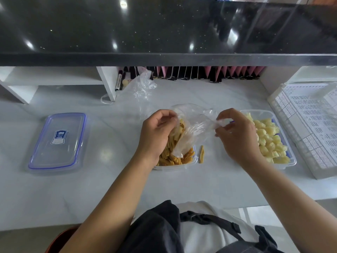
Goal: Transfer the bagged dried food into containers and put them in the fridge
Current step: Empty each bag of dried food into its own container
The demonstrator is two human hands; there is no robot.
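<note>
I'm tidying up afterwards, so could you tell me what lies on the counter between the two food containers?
In the head view, one stray yellow stick lies on the counter between them.

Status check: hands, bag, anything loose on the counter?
Left hand and right hand both pinch the clear bag over the stick container. One stray stick beside it.

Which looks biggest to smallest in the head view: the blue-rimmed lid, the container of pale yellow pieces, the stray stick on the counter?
1. blue-rimmed lid
2. container of pale yellow pieces, though the right hand hides part of it, so it is close
3. stray stick, clearly smallest
</note>
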